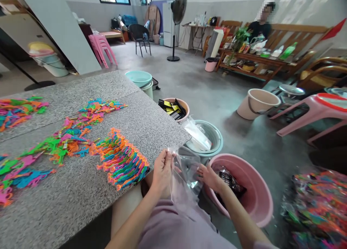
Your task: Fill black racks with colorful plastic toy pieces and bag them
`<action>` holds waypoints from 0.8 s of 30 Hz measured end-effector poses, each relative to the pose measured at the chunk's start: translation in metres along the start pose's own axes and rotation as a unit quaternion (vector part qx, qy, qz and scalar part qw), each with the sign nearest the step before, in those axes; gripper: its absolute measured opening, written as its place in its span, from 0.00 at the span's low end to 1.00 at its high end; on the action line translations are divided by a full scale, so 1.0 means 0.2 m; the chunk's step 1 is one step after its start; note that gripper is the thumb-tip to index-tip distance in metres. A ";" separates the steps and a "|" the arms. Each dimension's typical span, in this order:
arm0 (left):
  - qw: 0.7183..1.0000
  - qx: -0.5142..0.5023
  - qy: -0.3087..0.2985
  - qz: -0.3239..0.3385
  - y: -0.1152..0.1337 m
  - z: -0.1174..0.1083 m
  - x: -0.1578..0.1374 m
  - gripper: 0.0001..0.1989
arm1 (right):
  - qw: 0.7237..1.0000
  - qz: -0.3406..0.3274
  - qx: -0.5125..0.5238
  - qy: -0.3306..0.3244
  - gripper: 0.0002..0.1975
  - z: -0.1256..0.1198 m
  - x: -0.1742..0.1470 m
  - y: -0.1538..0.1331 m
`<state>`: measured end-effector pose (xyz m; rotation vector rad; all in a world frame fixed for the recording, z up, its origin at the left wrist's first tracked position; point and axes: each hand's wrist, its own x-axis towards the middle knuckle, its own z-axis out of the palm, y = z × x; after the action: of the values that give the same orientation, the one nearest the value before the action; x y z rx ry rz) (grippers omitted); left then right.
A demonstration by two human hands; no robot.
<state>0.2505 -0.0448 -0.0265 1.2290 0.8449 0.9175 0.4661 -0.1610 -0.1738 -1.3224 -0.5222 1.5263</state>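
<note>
A clear plastic bag (184,187) hangs over my lap, its upper edge pinched in my left hand (162,169). My right hand (210,176) is at the bag's right side with its fingers stretched and apart; whether the fingertips are inside the bag or behind it I cannot tell. Left of my hands, at the table's edge, a stack of colourful plastic toy pieces (123,158) with orange round ends lies in neat overlapping rows. More loose pieces in pink, green, blue and orange form a long pile (67,138) across the speckled table (89,202).
Below my right hand stands a pink tub (260,191) with dark packaged items. A teal basin (217,137) holds clear bags; another bucket (185,104) holds black and yellow pieces. Filled bags (322,205) lie at right. Beyond are a beige bucket (252,104), pink stool (320,110) and seated person (258,28).
</note>
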 end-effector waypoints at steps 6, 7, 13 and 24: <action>1.000 -0.006 0.002 -0.016 0.02 0.03 0.06 0.25 | 0.985 -0.128 -0.114 0.005 0.53 0.17 -0.07 0.01; 1.000 -0.009 -0.010 -0.020 0.02 0.03 0.06 0.25 | 0.980 -0.153 -0.122 0.047 0.49 0.22 -0.05 0.00; 0.997 -0.007 -0.052 -0.051 0.06 -0.01 0.07 0.25 | 0.968 -0.190 -0.078 0.144 0.19 0.23 0.04 -0.21; 0.996 -0.051 -0.008 -0.079 -0.06 -0.01 0.22 0.25 | 0.955 -0.103 0.125 0.250 0.15 -0.35 -0.21 -0.57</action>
<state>0.2675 -0.0040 -0.0411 1.0647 0.8590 0.8129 0.5698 -0.1727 -0.0813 -1.3439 -0.1306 0.9968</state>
